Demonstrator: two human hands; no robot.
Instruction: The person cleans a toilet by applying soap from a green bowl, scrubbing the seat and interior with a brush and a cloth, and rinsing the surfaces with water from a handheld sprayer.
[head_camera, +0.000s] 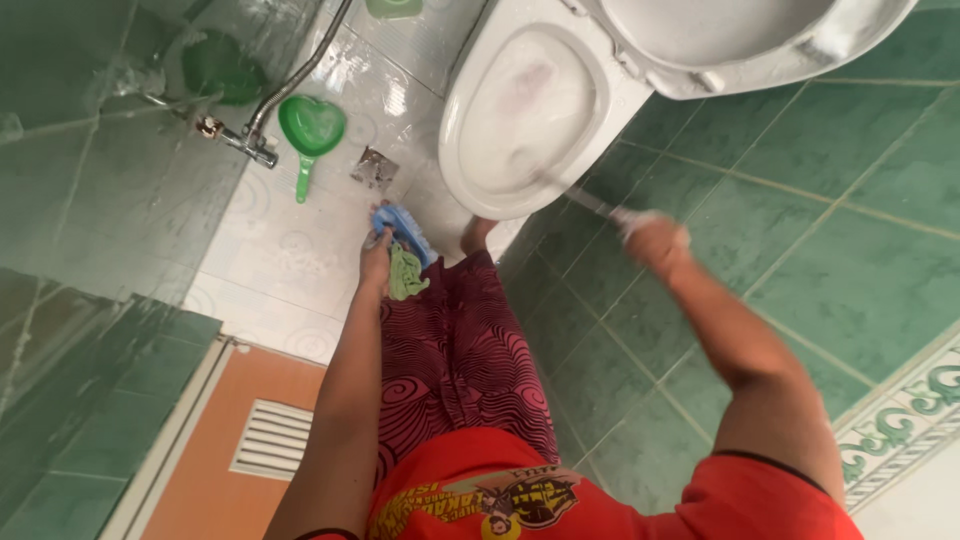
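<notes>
- The right hand (655, 240) has its fingers closed round the pale handle of a toilet brush (590, 203); the hand and brush are blurred.
- The brush runs up and to the left from the hand, and its far end lies inside the bowl of the white toilet (480, 170), near the bowl's near rim.
- The toilet stands at the far middle of the scene, with its lid (760, 40) raised at the top right.
- The left hand (378, 255) hangs by the person's leg, its fingers closed on a blue scrub brush (400, 228) and a green cloth (406, 275) together; the cloth dangles just below the brush.
- A bare foot (476, 235) stands on the white floor (270, 250) just in front of the toilet.
- To the far left, a green heart-shaped scoop (310, 130) lies on the floor, near a square metal floor drain (374, 168).
- A metal hose (300, 70) leads down to a tap (240, 140) on the green tiled wall at the left.
- An orange door with a white vent (270, 440) is at the near left.
</notes>
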